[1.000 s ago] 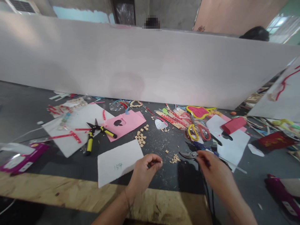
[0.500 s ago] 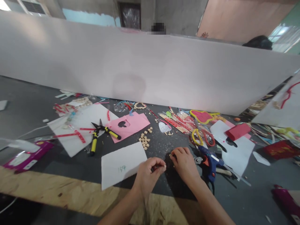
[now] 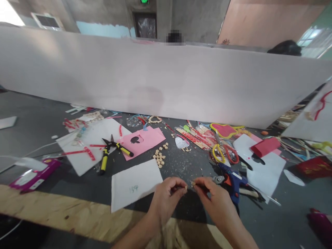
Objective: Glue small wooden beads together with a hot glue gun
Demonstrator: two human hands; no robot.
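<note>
Near the front of the dark table [image 3: 38,110], the two hands face each other with their fingertips just apart. The left hand [image 3: 168,197] grasps a small wooden piece [image 3: 186,187] between thumb and forefinger. The right hand [image 3: 214,193] is curled, with thumb and forefinger at a few wooden bits [image 3: 193,184]; whether these are pinched or lie loose cannot be told. Directly beside the right hand are the metal cutters [image 3: 218,179] (only the area around the pivot shows clearly), and the blue glue gun [image 3: 234,183] lies next to them. The white card [image 3: 137,185], marked 154, lies beside the left hand. Beyond the card's far right corner is a loose pile of wooden cubes [image 3: 159,158]. The pink card [image 3: 141,141] lies farther back, its left end overlapped by a handle of the open pliers [image 3: 104,162]. Right of the pile, the scissors [image 3: 225,149] have one yellow and one red handle. The white board [image 3: 181,83] stands upright along the back.
</note>
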